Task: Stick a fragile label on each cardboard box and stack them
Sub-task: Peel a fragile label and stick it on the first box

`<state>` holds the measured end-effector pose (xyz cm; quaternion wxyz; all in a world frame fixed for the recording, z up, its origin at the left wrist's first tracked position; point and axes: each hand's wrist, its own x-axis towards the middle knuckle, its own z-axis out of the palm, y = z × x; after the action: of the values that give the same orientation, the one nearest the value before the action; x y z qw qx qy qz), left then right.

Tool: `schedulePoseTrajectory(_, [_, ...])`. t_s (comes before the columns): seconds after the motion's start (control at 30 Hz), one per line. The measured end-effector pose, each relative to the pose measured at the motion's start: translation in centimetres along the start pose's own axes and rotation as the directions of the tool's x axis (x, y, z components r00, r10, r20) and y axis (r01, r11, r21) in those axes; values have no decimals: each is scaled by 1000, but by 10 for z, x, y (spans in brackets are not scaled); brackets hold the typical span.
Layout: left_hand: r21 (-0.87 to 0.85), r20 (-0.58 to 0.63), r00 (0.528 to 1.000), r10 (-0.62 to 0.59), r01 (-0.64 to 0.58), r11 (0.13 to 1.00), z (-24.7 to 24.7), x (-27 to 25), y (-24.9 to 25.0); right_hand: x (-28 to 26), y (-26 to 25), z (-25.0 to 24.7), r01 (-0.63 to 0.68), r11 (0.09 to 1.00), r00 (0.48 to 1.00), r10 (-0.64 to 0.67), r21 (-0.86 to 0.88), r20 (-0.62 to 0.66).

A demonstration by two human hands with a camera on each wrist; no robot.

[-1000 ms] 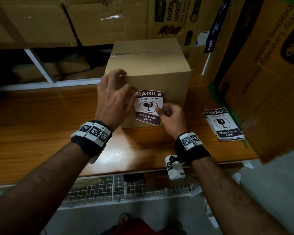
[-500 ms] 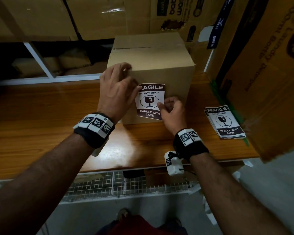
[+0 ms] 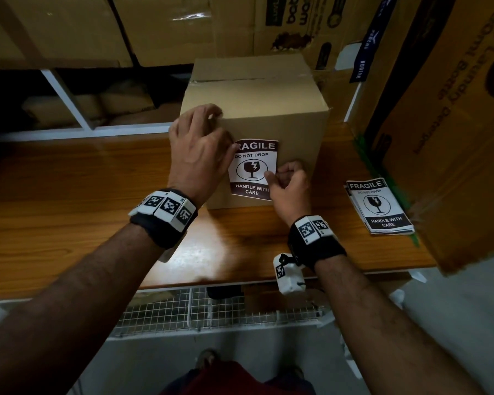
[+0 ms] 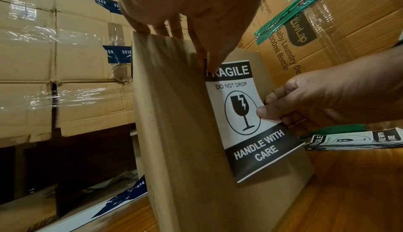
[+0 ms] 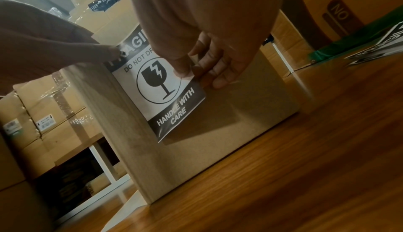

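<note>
Label placement on the near face of the cardboard box (image 3: 268,109)

My left hand (image 3: 200,149) thumb presses the fragile label (image 3: 254,169) top-left corner; fingers rest on the box's top edge. My right hand (image 3: 290,183) grip pinches its right edge. Spare labels (image 3: 380,206) lie right on the desk (image 3: 69,189).

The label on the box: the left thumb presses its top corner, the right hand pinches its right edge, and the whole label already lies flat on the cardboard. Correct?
Not quite. The label's lower part stands off the box, as the left wrist view shows. The left hand and right hand are as said.
</note>
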<state>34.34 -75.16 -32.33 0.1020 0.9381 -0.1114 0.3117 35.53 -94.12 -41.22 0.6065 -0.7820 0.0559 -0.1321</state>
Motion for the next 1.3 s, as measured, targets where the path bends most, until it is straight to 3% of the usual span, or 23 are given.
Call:
schedulePoseTrajectory(0.73, [44, 17, 1000, 6, -6, 999, -4, 14, 3, -6, -10, 11, 47, 988, 984, -72, -149, -162])
schedulePoseTrajectory(0.93, [24, -30, 1000, 7, -7, 1000, -6, 17, 3, -9, -14, 12, 76, 952, 980, -126, -295, -154])
schedulePoseTrajectory(1.13, [-75, -62, 998, -8, 4, 997, -8, 22, 0, -4, -8, 3, -69, 947, 988, 22, -315, -150])
schedulePoseTrajectory(1.23, [-115, -38, 999, 0, -4, 993, -10, 23, -5, -3, -5, -6, 40, 937, 981, -102, -347, -162])
schedulePoseTrajectory(1.3, [-109, -21, 1000, 17, -19, 994, -11, 24, -11, -1, -8, -13, 264, 887, 915, -355, -380, -193])
